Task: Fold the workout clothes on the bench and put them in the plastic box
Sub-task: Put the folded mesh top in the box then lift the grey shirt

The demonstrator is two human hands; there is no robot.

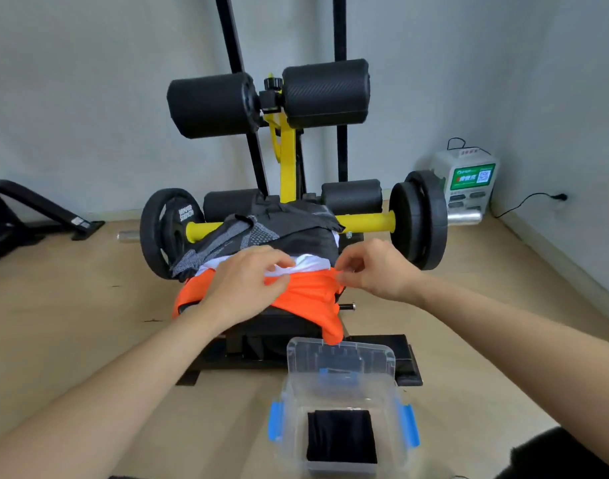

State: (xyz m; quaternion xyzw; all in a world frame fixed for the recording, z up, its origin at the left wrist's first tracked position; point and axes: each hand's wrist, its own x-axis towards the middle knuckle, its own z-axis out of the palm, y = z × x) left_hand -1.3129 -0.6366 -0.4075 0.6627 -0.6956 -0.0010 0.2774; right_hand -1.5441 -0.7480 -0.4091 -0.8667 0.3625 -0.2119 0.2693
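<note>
At mid-frame on the bench (282, 323), a start on the orange garment (306, 299), both hands at its top edge.
Grips the cloth with the left hand (247, 281), fingers curled into it just below a white garment (311, 261); pinches the same edge further right between thumb and fingertips of the right hand (372, 267). Leaves the orange cloth draped over the bench's near end, one corner hanging down to the rim of the open plastic box (396, 388) at lower centre. Finds one folded black piece (341, 437) flat on the box floor, so apparently one item done. Leaves to fold, by the look of the heap: orange, white, a grey patterned piece (251, 233) and a dark piece (306, 224) bunched toward upper centre, then each into the box.
</note>
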